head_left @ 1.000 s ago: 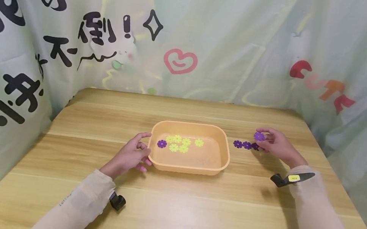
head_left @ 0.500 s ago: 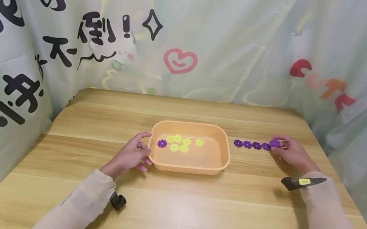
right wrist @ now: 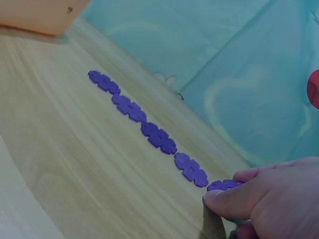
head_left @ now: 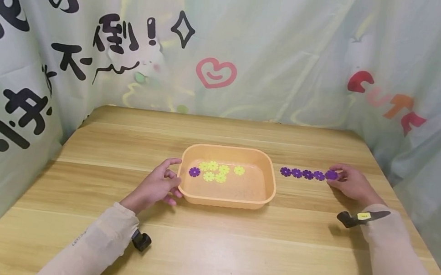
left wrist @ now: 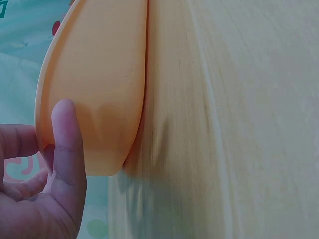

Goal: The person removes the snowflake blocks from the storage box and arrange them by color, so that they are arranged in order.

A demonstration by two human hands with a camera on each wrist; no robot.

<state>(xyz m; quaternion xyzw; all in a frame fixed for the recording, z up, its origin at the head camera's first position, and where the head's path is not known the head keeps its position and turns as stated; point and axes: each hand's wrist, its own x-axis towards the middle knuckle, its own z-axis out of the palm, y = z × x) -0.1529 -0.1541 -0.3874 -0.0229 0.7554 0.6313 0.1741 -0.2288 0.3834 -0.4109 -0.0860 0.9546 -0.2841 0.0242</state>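
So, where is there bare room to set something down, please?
Bare: table in front of the tray, between the sleeves, and behind the tray, towards the curtain. Crowded: right of the tray, the purple row and right hand; left, the left hand.

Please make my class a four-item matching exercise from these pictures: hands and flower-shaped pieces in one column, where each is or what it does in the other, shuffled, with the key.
Column one
1. Left hand
2. Right hand
3. Yellow flower-shaped flat pieces
4. Row of purple flower-shaped flat pieces

Column two
A. Inside the orange, round-cornered rectangular tray
B. Pinches one piece at the row's far end from the tray
C. Stretches across the wooden table, right of the tray
D. Holds the tray's left end

Right pairs: 1-D, 2-B, 3-A, 4-C
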